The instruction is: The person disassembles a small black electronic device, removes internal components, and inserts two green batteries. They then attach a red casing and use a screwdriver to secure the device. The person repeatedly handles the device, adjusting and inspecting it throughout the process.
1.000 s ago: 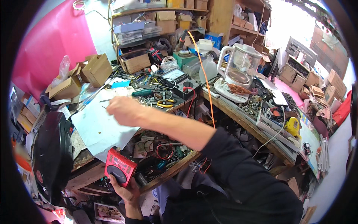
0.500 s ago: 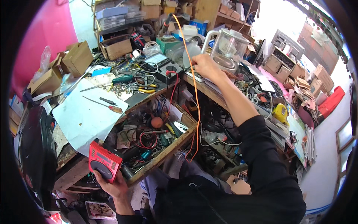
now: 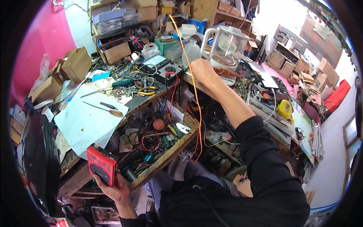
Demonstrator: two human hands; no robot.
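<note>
At the lower left, my left hand [image 3: 116, 190] grips a small red radio [image 3: 109, 162] with a round black speaker, tilted in front of the open drawer's left corner. My right arm stretches forward across the bench. At its end, my right hand [image 3: 203, 71] is closed at the bench's far part, beside an orange cable [image 3: 195, 92] that hangs in front of it. What the fingers hold, if anything, is hidden. Left of that hand lies an analog multimeter [image 3: 155, 60] with red and black leads. A clear jug [image 3: 228, 42] stands just behind it.
A screwdriver [image 3: 115, 112] rests on a pale sheet [image 3: 81, 130] at the left. Below, an open wooden drawer [image 3: 166, 162] is crowded with tools and wires. Pliers [image 3: 146, 92] and loose screws clutter the bench. A yellow tape measure [image 3: 284, 110] sits at the right.
My right hand has shifted slightly left and looks more tightly closed. The radio in my left hand has turned a little and moved slightly left. The whole view has shifted slightly.
</note>
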